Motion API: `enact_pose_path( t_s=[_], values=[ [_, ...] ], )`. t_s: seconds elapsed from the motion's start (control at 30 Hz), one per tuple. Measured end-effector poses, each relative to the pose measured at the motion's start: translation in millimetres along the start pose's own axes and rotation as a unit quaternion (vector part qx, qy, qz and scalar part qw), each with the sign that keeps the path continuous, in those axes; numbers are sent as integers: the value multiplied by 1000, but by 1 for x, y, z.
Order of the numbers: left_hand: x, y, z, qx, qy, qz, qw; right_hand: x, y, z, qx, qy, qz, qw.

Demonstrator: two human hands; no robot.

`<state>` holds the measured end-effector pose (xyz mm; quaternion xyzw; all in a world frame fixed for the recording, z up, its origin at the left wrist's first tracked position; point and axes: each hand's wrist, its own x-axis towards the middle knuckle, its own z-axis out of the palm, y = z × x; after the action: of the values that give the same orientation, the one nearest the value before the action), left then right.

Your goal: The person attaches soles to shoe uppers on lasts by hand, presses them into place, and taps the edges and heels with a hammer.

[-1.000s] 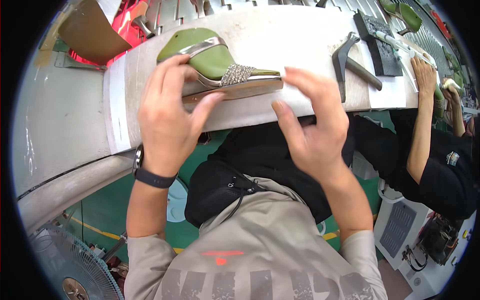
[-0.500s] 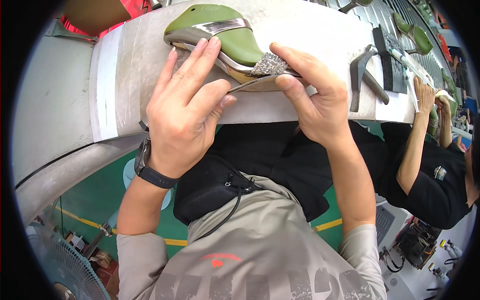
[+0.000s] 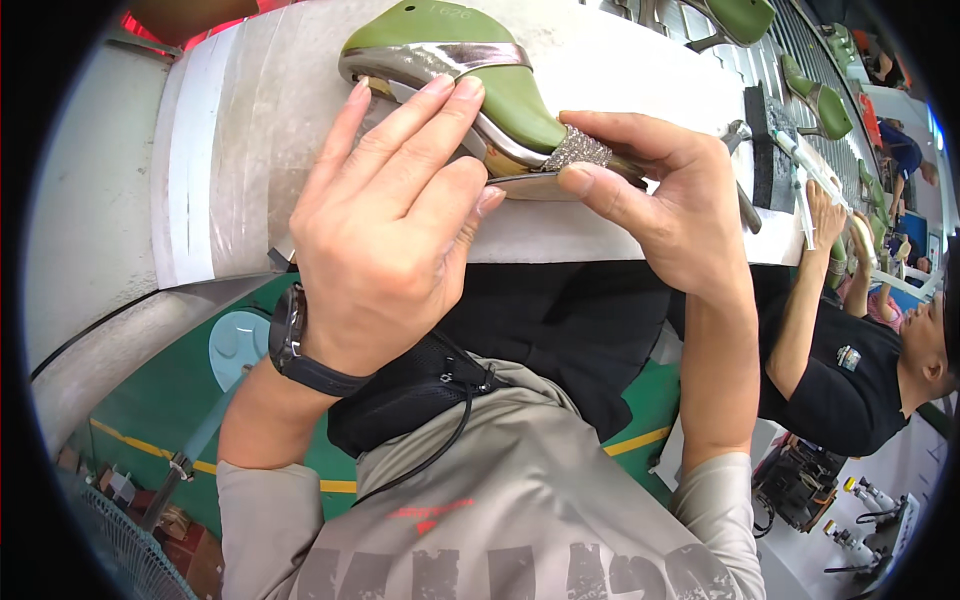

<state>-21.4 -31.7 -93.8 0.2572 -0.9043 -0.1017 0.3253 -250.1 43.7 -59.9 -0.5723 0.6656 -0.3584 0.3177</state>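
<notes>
A sandal (image 3: pixel 450 62) sits on a green shoe last (image 3: pixel 510 95) at the bench's near edge, with a silver strap across it and a glittery rhinestone band (image 3: pixel 580 150) at its right end. My left hand (image 3: pixel 390 210) lies along its near side, long fingers stretched against the edge, with thumb and forefinger at a thin sole-like strip (image 3: pixel 535 187). At the glittery end, my right hand (image 3: pixel 670 190) pinches the band between thumb and forefinger. Its other fingers are mostly hidden.
A hammer (image 3: pixel 738 135) lies partly behind my right hand, beside a black block (image 3: pixel 768 150). More green lasts (image 3: pixel 820 100) stand on the ribbed surface (image 3: pixel 735 68) at far right. A co-worker (image 3: pixel 840 350) works at my right. A fan (image 3: pixel 120 540) stands lower left.
The sandal and both hands sit further right in the picture, and the whole view has shifted. The thin strip now bows less. My right hand covers more of the hammer.
</notes>
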Motion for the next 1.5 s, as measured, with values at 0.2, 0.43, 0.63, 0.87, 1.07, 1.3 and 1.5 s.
enact_pose_path(
  t_s=[0.2,0.43,0.63,0.87,1.07,1.3,1.5],
  values=[
    [2,-3,-1,-5,10,1,1000,7,-13,-1,-41,-11,59,997],
    [5,-8,0,-40,8,-7,999,13,-23,0,-54,-16,72,996],
    [11,-11,2,-38,6,-2,999,20,-33,5,-88,-23,70,993],
    [19,-17,2,-18,13,22,1000,18,-30,22,-213,40,6,976],
    [-4,10,-17,-134,70,69,986,13,12,40,-259,196,-184,928],
    [3,-50,16,-383,66,-236,890,3,42,29,179,182,24,967],
    [116,-65,71,-394,3,-48,918,-38,41,25,287,152,73,943]
  ],
)
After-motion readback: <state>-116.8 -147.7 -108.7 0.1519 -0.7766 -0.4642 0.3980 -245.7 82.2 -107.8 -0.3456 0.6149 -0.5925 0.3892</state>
